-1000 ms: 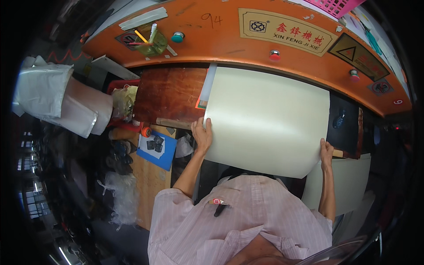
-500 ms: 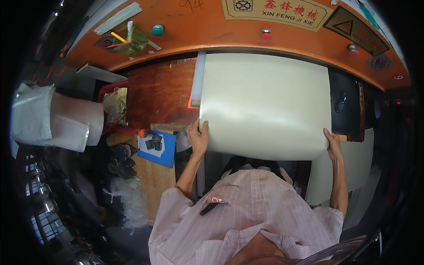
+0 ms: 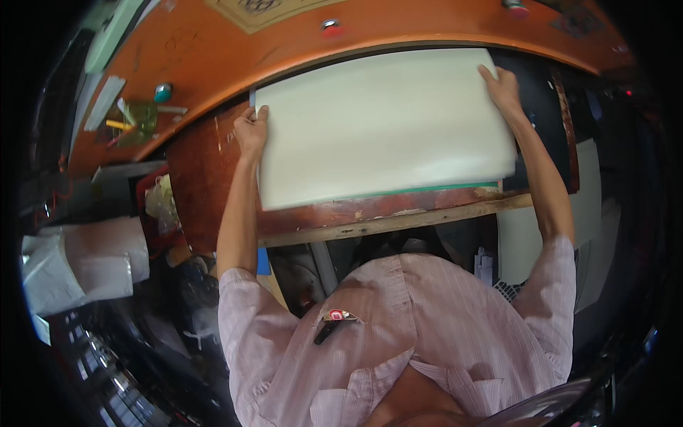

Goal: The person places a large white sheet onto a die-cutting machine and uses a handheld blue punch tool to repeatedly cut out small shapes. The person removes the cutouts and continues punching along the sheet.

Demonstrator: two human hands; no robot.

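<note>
Sheet (image 3: 380, 128), large and cream-white, lies flat on the red-brown table (image 3: 206, 185), and I take it as my landmark. Its far edge runs under the orange machine housing (image 3: 299, 43); its near edge stops just short of the table's front lip, where a thin green strip (image 3: 427, 191) shows beneath it.

Left hand (image 3: 251, 132) sits at the sheet's far left corner, fingers curled over the left edge and pinching it, thumb side on the table. Right hand (image 3: 504, 89) sits at the far right corner, fingers pressed together and laid flat on the sheet; I cannot tell whether any finger hooks under the edge. Both arms reach forward from the near side of the sheet, well apart, one at each side.

Beyond the sheet, on the housing, I note a red button (image 3: 329, 27) near the middle. Left of the sheet and farther off, a green knob (image 3: 163, 92) stands on the housing, with a clear container (image 3: 135, 121) of small tools just beside it. Left of the sheet and nearer me, white bags (image 3: 78, 267) lie low beside the table. Right of the sheet, a pale board (image 3: 587, 213) stands behind the right forearm. Nearest me, below the sheet, a pink striped shirt (image 3: 427, 320) carries a dark clip (image 3: 329, 326) at its pocket.
</note>
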